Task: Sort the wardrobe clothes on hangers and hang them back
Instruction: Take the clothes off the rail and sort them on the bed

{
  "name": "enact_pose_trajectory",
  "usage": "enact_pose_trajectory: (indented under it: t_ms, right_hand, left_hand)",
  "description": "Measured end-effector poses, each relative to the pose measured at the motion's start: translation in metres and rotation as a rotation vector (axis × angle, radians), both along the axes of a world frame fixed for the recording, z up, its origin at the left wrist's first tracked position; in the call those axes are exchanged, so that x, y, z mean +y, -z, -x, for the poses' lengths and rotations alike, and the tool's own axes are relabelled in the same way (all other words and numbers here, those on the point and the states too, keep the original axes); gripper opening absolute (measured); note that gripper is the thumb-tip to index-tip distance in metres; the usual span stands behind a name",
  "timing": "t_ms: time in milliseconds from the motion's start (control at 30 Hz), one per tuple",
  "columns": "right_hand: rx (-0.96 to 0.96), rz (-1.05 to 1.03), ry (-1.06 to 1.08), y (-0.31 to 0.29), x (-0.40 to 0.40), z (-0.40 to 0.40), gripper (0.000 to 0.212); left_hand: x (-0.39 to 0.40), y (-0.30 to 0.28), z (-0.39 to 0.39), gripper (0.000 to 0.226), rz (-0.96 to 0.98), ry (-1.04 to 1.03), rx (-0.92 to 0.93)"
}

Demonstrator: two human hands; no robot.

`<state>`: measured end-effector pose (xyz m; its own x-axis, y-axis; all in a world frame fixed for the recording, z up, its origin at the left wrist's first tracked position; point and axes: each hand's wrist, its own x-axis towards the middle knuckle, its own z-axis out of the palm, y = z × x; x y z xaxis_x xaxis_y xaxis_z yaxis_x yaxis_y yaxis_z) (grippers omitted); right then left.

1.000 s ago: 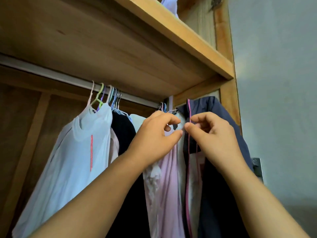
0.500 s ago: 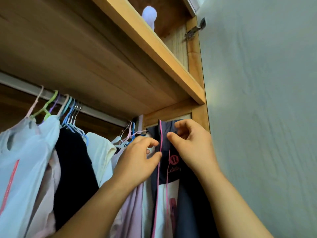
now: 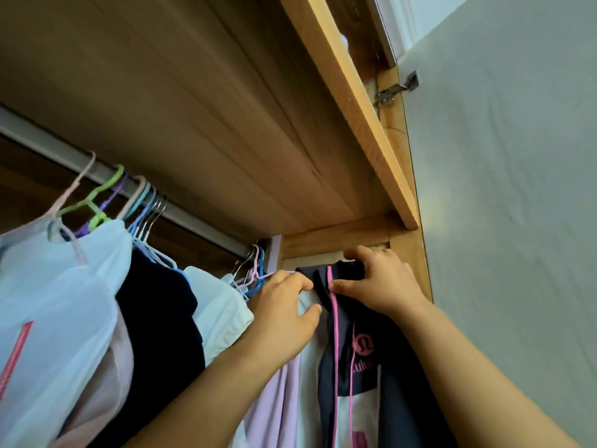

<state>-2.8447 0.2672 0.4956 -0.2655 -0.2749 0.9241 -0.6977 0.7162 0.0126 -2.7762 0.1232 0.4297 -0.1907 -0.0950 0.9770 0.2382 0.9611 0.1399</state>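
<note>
The navy jacket (image 3: 352, 360) hangs lengthwise at the rail's (image 3: 200, 221) far right end, its collar pinched from the right by the right hand (image 3: 381, 282), nearer than the left hand (image 3: 284, 315), whose grip clasps the pale garment (image 3: 308, 321) beside it.

Two hands in view: left hand (image 3: 284, 318) and right hand (image 3: 384, 282). One hanging rail (image 3: 97, 171), one wooden shelf (image 3: 355, 101) above it, one metal hinge (image 3: 392, 90) on the wardrobe frame. Garments countable on the rail, six: one pale blue top (image 3: 61, 302), one black garment (image 3: 161, 324), one white garment (image 3: 223, 315), one lilac garment (image 3: 277, 405), one further white garment (image 3: 308, 383), one navy jacket (image 3: 397, 383) with pink trim; hanger hooks in two clusters, one green hanger (image 3: 100, 202) distinct, exact hook count not determinable.
</note>
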Motion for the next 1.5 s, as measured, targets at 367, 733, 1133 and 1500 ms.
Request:
enact_pose_trajectory:
  t_ms: [367,733,1133,1500]
  right_hand:
    - [0.037,0.177,0.207,-0.017,-0.021,0.018,0.056]
    - [0.127,0.319,0.200,-0.020,-0.020,0.019,0.052]
    - [0.104,0.438,0.130,-0.025,-0.018,0.024,0.054]
    - [0.034,0.540,0.095,0.034,0.015,0.000,0.052]
  left_hand:
    - [-0.011,0.006,0.010,0.025,-0.072,-0.127,0.008]
    - [-0.014,0.009,0.006,0.029,-0.066,-0.201,-0.025]
    - [-0.017,0.007,0.007,0.023,-0.032,-0.216,-0.044]
    - [-0.017,0.009,0.016,0.039,-0.072,-0.246,-0.054]
